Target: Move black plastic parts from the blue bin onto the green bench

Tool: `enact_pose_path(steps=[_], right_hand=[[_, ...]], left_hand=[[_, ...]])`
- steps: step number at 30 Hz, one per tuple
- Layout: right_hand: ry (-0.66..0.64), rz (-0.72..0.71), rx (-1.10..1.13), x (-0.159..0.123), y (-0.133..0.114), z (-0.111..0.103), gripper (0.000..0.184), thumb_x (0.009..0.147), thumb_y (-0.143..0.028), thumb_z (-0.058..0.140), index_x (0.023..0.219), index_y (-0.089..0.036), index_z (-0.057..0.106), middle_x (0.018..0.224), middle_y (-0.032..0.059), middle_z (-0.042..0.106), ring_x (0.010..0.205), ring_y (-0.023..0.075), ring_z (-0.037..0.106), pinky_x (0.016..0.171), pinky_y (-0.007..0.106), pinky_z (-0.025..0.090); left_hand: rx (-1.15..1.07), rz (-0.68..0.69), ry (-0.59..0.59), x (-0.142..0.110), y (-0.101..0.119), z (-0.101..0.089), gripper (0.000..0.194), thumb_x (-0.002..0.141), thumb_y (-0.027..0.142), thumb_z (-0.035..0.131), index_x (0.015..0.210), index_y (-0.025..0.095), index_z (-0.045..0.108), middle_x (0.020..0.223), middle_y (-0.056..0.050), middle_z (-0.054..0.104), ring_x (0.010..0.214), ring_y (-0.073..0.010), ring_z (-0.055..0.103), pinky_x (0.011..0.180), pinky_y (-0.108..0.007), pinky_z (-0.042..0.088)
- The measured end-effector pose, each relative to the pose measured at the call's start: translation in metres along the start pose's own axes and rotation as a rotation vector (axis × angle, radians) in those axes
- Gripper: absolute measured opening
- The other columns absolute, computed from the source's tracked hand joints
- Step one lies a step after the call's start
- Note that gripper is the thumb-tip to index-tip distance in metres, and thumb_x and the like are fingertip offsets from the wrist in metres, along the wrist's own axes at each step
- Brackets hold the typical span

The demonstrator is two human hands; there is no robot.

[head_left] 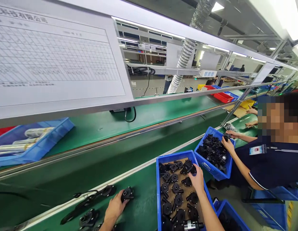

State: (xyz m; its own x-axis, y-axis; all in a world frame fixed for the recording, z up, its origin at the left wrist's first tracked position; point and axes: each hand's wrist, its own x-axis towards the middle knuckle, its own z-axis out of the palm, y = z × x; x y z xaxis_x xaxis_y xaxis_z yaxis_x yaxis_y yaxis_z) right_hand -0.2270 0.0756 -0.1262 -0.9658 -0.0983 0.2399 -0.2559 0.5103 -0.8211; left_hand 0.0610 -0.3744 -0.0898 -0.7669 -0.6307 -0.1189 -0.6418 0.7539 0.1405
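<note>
Head view: low in the frame, the left hand (114, 208) curls its fingers around a round black plastic pump housing (127, 193) on the green bench mat (141, 205). Right of it, the right hand (197, 179) pinches another black housing (188, 166) inside the blue plastic bin (174, 157).

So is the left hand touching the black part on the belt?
Touching. The head view shows the left hand with its fingers wrapped over the black part on the green belt, no gap between them.
</note>
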Motion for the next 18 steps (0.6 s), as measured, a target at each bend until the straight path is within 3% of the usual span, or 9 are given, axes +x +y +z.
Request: enact_pose_path(steps=[3,5,8,10,12,15,18], right_hand=[[0.023,0.005,-0.075,-0.037,0.015,-0.014,0.056,0.088,-0.035,0.057,0.142,-0.021,0.065,0.14,0.0167,0.056,0.137,0.0386,0.046,0.12,0.056,0.04],[0.006,0.019,-0.102,-0.048,0.022,-0.012,0.055,0.088,-0.033,0.053,0.14,-0.021,0.068,0.138,0.0186,0.056,0.135,0.0412,0.047,0.118,0.06,0.041],[-0.019,0.068,-0.105,-0.044,0.026,0.002,0.059,0.082,-0.031,0.055,0.138,-0.02,0.07,0.129,0.0212,0.059,0.13,0.046,0.05,0.113,0.066,0.041],[-0.02,0.102,-0.077,-0.035,0.024,0.011,0.066,0.078,-0.033,0.057,0.142,-0.018,0.067,0.132,0.023,0.057,0.133,0.0489,0.049,0.114,0.069,0.039],[-0.029,0.11,-0.015,-0.028,0.021,0.015,0.071,0.08,-0.037,0.058,0.148,-0.017,0.062,0.145,0.0228,0.051,0.14,0.0477,0.047,0.115,0.066,0.042],[-0.047,0.112,0.112,-0.026,0.013,0.009,0.072,0.091,-0.051,0.053,0.154,-0.016,0.054,0.163,0.0215,0.036,0.144,0.0407,0.048,0.105,0.054,0.057],[-0.105,0.124,0.214,-0.041,0.007,-0.004,0.071,0.1,-0.063,0.046,0.148,-0.013,0.058,0.156,0.0224,0.05,0.135,0.0349,0.059,0.098,0.044,0.063]], left_hand=[[-0.127,0.011,0.087,0.001,0.025,-0.005,0.063,0.095,0.046,0.045,0.146,0.009,0.051,0.139,-0.018,0.07,0.125,-0.0329,0.068,0.112,-0.043,0.05],[-0.259,0.058,0.163,-0.005,0.056,-0.015,0.068,0.093,0.053,0.048,0.147,0.012,0.05,0.143,-0.015,0.068,0.13,-0.032,0.064,0.114,-0.042,0.05],[-0.524,0.195,0.195,-0.026,0.123,-0.034,0.066,0.085,0.047,0.059,0.144,0.017,0.057,0.143,-0.012,0.068,0.133,-0.0323,0.062,0.118,-0.045,0.047],[-0.628,0.287,0.071,-0.045,0.174,-0.038,0.066,0.08,0.036,0.063,0.144,0.019,0.06,0.145,-0.011,0.067,0.136,-0.0312,0.06,0.122,-0.045,0.043],[-0.676,0.325,-0.088,-0.064,0.222,-0.029,0.072,0.073,0.03,0.071,0.144,0.02,0.063,0.145,-0.011,0.067,0.136,-0.0313,0.06,0.122,-0.043,0.042],[-0.707,0.267,-0.184,-0.086,0.28,0.005,0.071,0.068,0.03,0.079,0.139,0.022,0.068,0.143,-0.011,0.069,0.135,-0.0338,0.062,0.122,-0.044,0.043],[-0.729,0.142,-0.217,-0.102,0.318,0.042,0.077,0.073,0.034,0.076,0.146,0.015,0.062,0.15,-0.018,0.063,0.141,-0.0372,0.057,0.125,-0.049,0.04]])
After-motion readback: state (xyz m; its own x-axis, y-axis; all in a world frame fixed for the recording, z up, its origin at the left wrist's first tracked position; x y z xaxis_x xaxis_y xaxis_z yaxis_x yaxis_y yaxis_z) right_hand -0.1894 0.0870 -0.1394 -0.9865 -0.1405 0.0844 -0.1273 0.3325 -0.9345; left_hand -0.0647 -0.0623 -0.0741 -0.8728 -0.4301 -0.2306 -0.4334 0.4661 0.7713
